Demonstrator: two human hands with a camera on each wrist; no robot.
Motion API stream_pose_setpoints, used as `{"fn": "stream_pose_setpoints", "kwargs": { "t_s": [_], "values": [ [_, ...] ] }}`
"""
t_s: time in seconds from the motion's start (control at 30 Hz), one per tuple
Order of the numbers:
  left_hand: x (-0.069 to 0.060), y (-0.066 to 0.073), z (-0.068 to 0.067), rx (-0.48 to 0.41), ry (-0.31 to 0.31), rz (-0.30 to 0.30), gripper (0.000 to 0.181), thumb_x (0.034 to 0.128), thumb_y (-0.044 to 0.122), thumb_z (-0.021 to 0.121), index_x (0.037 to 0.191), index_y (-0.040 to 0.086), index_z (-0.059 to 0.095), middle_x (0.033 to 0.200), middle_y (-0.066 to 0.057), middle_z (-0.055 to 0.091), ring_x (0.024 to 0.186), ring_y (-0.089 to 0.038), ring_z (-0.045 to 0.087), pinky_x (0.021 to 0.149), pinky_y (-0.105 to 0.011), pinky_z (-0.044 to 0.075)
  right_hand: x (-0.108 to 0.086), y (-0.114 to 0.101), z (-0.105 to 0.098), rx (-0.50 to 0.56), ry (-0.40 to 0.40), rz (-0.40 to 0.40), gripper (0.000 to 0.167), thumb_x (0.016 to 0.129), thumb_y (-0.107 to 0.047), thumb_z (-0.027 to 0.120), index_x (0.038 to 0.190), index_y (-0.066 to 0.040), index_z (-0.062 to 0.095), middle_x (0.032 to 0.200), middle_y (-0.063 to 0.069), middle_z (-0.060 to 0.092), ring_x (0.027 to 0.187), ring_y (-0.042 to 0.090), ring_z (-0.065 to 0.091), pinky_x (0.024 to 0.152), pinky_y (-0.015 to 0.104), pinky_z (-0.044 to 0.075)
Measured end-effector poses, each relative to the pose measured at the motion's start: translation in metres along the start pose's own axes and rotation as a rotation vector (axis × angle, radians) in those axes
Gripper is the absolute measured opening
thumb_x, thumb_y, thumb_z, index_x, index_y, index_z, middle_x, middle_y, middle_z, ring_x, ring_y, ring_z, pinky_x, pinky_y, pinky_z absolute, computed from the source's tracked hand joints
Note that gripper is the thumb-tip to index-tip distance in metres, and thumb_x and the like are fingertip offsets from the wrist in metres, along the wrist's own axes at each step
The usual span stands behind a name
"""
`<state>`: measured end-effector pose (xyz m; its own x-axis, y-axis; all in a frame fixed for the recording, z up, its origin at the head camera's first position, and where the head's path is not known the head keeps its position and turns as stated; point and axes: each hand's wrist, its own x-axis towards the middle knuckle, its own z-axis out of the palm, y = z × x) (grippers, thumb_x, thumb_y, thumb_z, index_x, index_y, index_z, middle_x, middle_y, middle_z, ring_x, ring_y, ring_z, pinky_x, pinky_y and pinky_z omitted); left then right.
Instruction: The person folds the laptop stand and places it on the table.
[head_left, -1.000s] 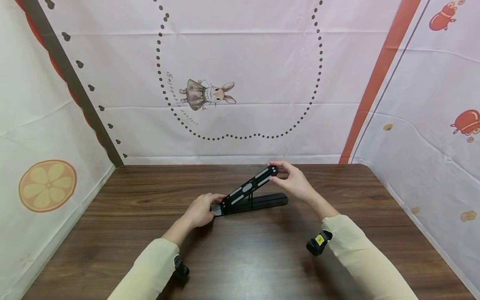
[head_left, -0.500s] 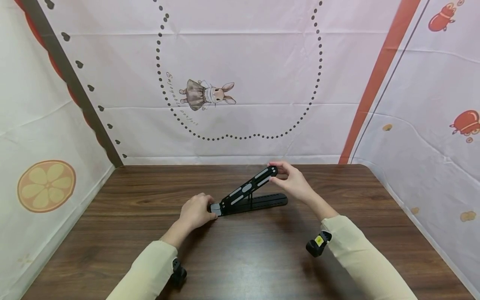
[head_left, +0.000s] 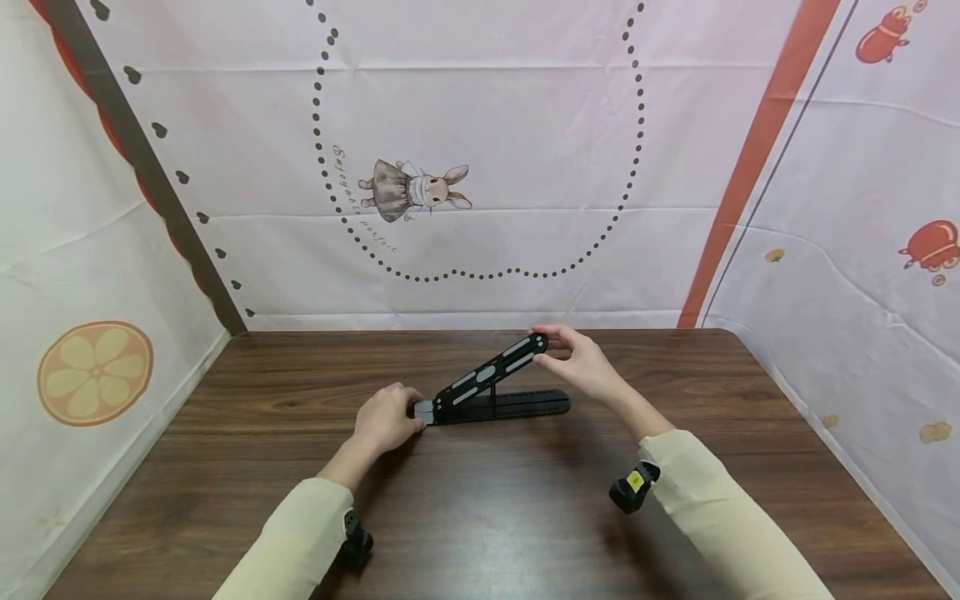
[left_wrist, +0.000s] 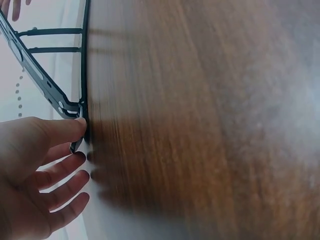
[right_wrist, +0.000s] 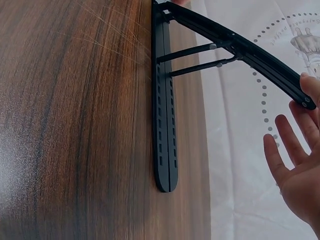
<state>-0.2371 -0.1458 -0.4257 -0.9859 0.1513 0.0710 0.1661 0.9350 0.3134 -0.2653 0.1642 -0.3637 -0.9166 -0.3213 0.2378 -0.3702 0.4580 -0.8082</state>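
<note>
A black folding laptop stand [head_left: 486, 374] with grey pads lies across the table, its slotted base [right_wrist: 165, 125] flat and its upper arm raised at a slant. Two thin struts [left_wrist: 55, 49] prop the arm above the base. My left hand [head_left: 384, 419] pinches the low hinged end at the left, thumb [left_wrist: 75, 128] on the near side; its other fingers are spread. At the raised right end, my right hand [head_left: 583, 364] pinches the arm's tip between thumb and fingers, the remaining fingers [right_wrist: 287, 137] loosely extended. Left fingertips are partly hidden in the head view.
The stand rests on a dark brown wooden table [head_left: 480, 508]. A white printed cloth [head_left: 525, 167] rises behind the table's back edge, and similar cloth hangs at both sides. Black wrist cameras [head_left: 630, 490] are strapped over the pale sleeves [head_left: 720, 508].
My left hand has shifted left and regripped the hinged end. Stand and right hand have slid slightly left together; the arm's slant looks about the same.
</note>
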Motion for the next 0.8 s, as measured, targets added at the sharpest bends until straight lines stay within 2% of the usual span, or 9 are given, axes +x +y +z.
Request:
{"fn": "stream_pose_setpoints", "kwargs": {
  "t_s": [0.4,0.53,0.8],
  "values": [
    [0.005,-0.008,-0.003,-0.002,0.014,-0.026,0.038,0.0766,0.023,0.073,0.114,0.016,0.066,0.102,-0.005,0.062,0.088,-0.022,0.059,0.064,-0.039,0.048,0.002,-0.003,0.007,0.033,0.014,-0.013,0.043,0.085,-0.016,0.067,0.126,-0.012,0.053,0.121,0.007,0.058,0.107,0.025,0.059,0.079,0.034,0.052],
    [0.007,-0.010,-0.002,0.004,0.023,-0.045,0.037,0.0756,0.022,0.073,0.112,0.017,0.066,0.098,-0.003,0.062,0.087,-0.022,0.059,0.066,-0.040,0.048,0.002,-0.005,0.011,0.053,0.019,-0.005,0.043,0.085,-0.014,0.067,0.125,-0.010,0.053,0.120,0.008,0.057,0.105,0.025,0.059,0.078,0.032,0.052],
    [0.011,-0.015,-0.005,-0.029,0.029,-0.079,0.034,0.0753,0.019,0.074,0.108,0.016,0.067,0.087,-0.001,0.063,0.074,-0.018,0.056,0.057,-0.034,0.044,0.002,-0.009,0.017,0.032,0.049,-0.011,0.043,0.083,-0.014,0.069,0.123,-0.009,0.054,0.118,0.010,0.058,0.103,0.026,0.060,0.079,0.031,0.053]
  ]
}}
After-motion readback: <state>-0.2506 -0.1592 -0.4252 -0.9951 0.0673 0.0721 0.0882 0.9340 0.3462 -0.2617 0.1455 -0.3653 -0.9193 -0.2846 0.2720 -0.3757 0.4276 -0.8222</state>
